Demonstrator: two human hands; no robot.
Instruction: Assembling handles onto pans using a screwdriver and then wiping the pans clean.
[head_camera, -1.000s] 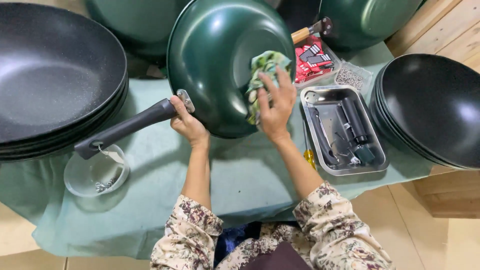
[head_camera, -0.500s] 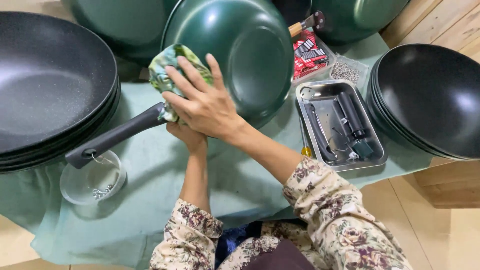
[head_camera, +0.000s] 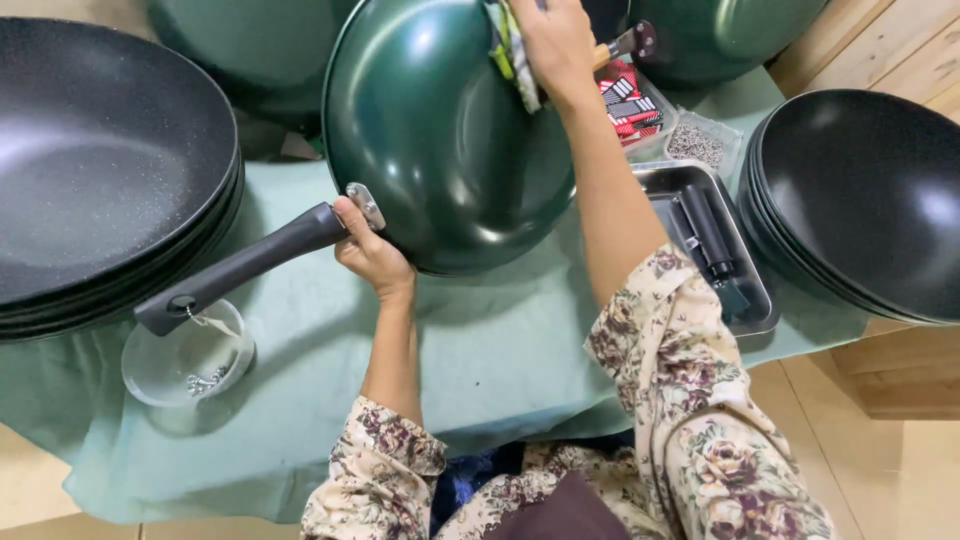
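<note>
Two hands on one green pan (head_camera: 440, 150), frame centre | left hand (head_camera: 372, 255) clamped at handle (head_camera: 240, 268) base | right hand (head_camera: 555, 40) pressing cloth (head_camera: 510, 50), moved from pan's left edge to top rim | wiping continues | tray (head_camera: 755, 300) right

A table (head_camera: 300, 430) draped in a pale green cloth (head_camera: 500, 350) carries a stack of black pans (head_camera: 90, 170) at the left, another stack of black pans (head_camera: 870, 200) at the right, a metal tray (head_camera: 745, 290) of tools between, and a small clear bowl (head_camera: 185, 360) near the front-left edge.
</note>
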